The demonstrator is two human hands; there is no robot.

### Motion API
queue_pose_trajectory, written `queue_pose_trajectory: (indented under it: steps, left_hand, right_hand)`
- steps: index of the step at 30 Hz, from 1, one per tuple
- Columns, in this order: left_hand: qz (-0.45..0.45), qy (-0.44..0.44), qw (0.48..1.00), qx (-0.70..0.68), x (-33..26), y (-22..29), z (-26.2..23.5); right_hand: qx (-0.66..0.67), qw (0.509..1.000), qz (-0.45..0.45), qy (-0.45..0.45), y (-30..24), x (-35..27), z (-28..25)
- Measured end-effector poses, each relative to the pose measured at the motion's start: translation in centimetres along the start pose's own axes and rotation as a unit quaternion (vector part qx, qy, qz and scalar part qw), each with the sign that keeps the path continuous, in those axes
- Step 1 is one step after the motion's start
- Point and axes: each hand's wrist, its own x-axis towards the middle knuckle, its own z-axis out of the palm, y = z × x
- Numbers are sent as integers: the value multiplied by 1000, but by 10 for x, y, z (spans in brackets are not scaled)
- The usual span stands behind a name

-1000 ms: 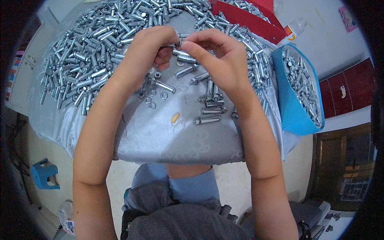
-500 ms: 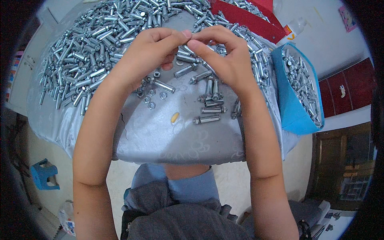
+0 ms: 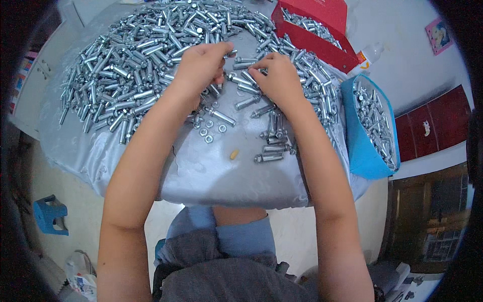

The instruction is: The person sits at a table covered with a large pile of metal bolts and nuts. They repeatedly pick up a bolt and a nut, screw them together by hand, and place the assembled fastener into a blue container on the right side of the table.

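My left hand [image 3: 200, 70] is closed with a small piece of an expansion bolt [image 3: 231, 53] showing at its thumb and fingertip. Across a narrow gap, my right hand [image 3: 279, 80] has its thumb and fingers pinched low over several silver expansion bolts; whatever sits between those fingertips is too small to make out. Below the left hand lie loose hex nuts [image 3: 208, 139] and a single bolt [image 3: 222, 117]. A short group of bolts [image 3: 275, 148] lies in front of the right wrist. The large bolt pile [image 3: 146, 65] spreads beyond and left of my hands.
A grey cloth-covered table [image 3: 211, 186] carries everything, with a small yellow piece [image 3: 234, 154] near the front. At the far right stand an open red box [image 3: 322, 48] and a blue bin [image 3: 358, 151], both holding bolts. A plastic bottle [image 3: 370, 54] is beside the box.
My hands were together at the fingertips and have parted. The right hand has dropped to the bolts on the table; the left stays raised with its bolt. The whole view has shifted slightly.
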Motion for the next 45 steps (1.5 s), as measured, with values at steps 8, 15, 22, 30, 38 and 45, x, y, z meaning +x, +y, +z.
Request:
queue_pose_trajectory:
  steps: [8,15,22,30,38,45]
  left_hand:
    - [-16,-14,999,42,-2,-2,2]
    - [49,-19,997,51,-3,-10,6]
    - [28,-67,994,81,-10,-8,12]
    - [-6,-109,994,23,-13,-8,15]
    - [-25,-118,992,-40,-16,-7,14]
    - [-51,-160,986,-12,-14,-6,15]
  right_hand:
    - [-142,981,16,-130,-18,23,-1]
    - [426,890,157,-34,-40,-5,-38]
    - [592,776,216,-38,-39,-22,-38]
    - [595,773,220,-32,-36,-25,-47]
    - [466,874,119,67,-44,-28,-38]
    - [482,865,131,54,-42,-29,-36]
